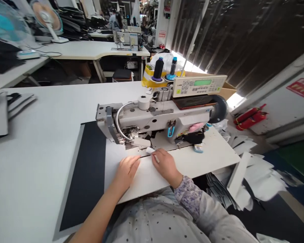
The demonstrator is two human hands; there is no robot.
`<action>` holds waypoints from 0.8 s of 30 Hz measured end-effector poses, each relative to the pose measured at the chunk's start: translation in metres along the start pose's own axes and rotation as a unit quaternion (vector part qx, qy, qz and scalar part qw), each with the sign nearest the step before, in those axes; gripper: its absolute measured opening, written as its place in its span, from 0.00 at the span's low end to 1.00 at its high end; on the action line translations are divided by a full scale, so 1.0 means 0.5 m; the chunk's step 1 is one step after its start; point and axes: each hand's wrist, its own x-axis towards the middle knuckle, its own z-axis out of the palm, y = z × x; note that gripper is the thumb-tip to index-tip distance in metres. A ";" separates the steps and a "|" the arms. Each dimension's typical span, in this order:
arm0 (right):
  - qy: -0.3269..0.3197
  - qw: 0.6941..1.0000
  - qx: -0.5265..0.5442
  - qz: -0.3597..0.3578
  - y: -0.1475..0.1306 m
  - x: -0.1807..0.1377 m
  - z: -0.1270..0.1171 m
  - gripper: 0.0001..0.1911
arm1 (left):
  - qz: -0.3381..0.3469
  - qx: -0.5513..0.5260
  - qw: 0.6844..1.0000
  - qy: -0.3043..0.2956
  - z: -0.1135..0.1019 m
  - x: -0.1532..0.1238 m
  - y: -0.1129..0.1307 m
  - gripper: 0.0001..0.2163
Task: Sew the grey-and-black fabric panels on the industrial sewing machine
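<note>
My right hand (165,166) is closed in front of the sewing machine (152,116), its fingertips on a small white piece (150,150). My left hand (127,171) rests low over the white table, its thumb and fingers drawn together. Whatever those fingers hold, if anything, is hidden. A thin dark line (145,156) runs between the two hands. Just behind them, a pale block-shaped part (141,141) sits beside the needle area. Left of my left hand, a large black panel with a grey border (87,172) lies flat on the table.
Blue-handled thread snips (171,130) hang on the machine body. Thread cones (158,69) stand behind it, near a control panel (199,85). Grey and black cut pieces (2,113) lie at far left. White scraps (255,179) are piled on the right. Fans (47,18) stand farther back.
</note>
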 end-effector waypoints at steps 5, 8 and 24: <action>-0.108 0.985 0.052 -0.125 -0.118 0.075 0.098 0.11 | -0.208 0.032 0.977 -0.041 -0.049 0.041 -0.025 0.17; -0.106 0.977 0.054 -0.176 -0.128 0.100 0.128 0.12 | -0.249 0.158 0.955 -0.039 -0.084 0.057 -0.069 0.15; -0.126 0.968 0.054 -0.211 -0.117 0.098 0.147 0.15 | -0.079 0.275 0.946 0.150 -0.018 0.031 -0.104 0.09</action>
